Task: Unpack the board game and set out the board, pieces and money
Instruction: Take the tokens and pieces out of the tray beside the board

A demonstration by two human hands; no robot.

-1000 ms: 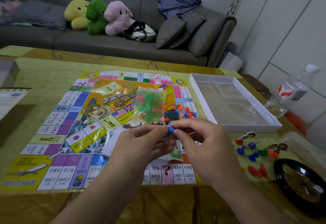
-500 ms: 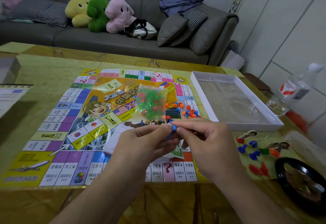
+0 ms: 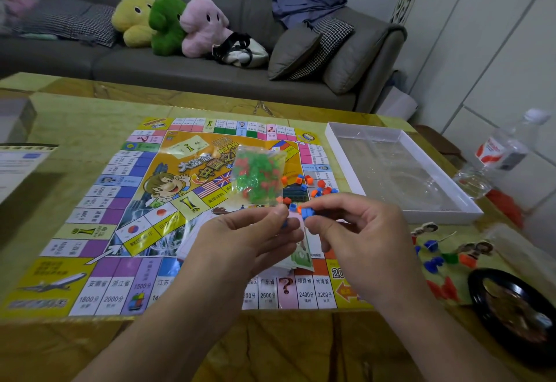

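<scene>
Behind the yellow-green stone table runs a grey sofa carrying three plush toys, yellow, green and pink. On the table the game board lies unfolded and flat, with a clear bag of green and red pieces resting on its middle and loose orange and blue cubes scattered just to the right of the bag.

Both hands meet above the near part of the board. The left hand pinches a small blue piece between thumb and fingertips, and the right hand grips a blue cube in the same way; the two pieces sit very close, and whether they touch cannot be told. The step looks like separating or snapping apart joined cubes. A short, firm pinch near the seam, worked low over the board, should keep any freed piece from skittering off the table.

Paper money lies partly hidden beneath the hands. The empty white box tray sits to the right of the board, and pawns with character cards lie near it.

Readable print on the board includes "1800", "2000", "1500", "2600", "2400" and "2200" along the near edge, a red question mark, and large Chinese characters in the centre. A water bottle at the right has a red and white label too blurred to read.
</scene>
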